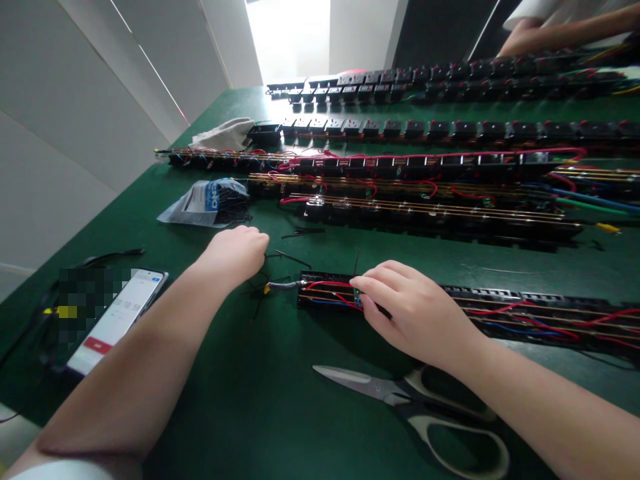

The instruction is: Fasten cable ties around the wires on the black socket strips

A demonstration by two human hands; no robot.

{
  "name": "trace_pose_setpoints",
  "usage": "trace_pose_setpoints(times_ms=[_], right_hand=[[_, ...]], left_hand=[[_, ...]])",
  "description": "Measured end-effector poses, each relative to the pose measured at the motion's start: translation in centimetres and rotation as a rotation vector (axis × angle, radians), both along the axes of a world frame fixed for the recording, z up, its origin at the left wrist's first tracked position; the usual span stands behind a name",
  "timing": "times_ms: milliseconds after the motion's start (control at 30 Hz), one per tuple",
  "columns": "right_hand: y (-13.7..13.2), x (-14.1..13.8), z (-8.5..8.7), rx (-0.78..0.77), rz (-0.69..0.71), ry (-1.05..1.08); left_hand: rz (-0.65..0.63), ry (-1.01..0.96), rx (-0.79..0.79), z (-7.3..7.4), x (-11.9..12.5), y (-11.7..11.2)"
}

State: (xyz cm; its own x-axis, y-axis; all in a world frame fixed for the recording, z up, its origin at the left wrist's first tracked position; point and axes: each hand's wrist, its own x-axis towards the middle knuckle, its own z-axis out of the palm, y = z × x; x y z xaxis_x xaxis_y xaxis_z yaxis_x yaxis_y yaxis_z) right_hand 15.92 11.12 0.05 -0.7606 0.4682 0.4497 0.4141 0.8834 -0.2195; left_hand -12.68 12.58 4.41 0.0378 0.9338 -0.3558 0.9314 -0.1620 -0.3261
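A long black socket strip [500,313] with red, blue and bare copper wires lies across the green table [280,400] in front of me. My right hand [407,310] rests on its left end, fingers curled and pressed on the wires. My left hand [235,257] is closed in a loose fist just left of the strip, over loose black cable ties [295,257]. Whether it grips one is hidden.
Scissors [400,393] lie near my right forearm. A phone [117,320] sits at the left. A bag of black cable ties [210,203] and a white cloth [223,135] lie beyond. Several more wired socket strips [425,200] fill the far table. Another person's arm [565,30] is at top right.
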Motion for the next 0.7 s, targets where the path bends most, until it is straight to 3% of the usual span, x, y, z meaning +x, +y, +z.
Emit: trace_pose_setpoints(times_ms=[233, 433, 567, 700], right_hand=[[0.0, 0.0, 0.0, -0.001, -0.002, -0.003], [-0.1, 0.0, 0.1, -0.029, -0.010, 0.013], [0.0, 0.0, 0.1, -0.042, -0.018, 0.020], [0.0, 0.0, 0.0, -0.042, -0.019, 0.023]], left_hand=[[-0.013, 0.022, -0.005, 0.8, 0.4, -0.4], [-0.087, -0.018, 0.129, 2.3, 2.3, -1.9], [-0.159, -0.212, 0.171, 3.9, 4.0, -3.5], [-0.285, -0.486, -0.022, 4.3, 5.8, -5.2]])
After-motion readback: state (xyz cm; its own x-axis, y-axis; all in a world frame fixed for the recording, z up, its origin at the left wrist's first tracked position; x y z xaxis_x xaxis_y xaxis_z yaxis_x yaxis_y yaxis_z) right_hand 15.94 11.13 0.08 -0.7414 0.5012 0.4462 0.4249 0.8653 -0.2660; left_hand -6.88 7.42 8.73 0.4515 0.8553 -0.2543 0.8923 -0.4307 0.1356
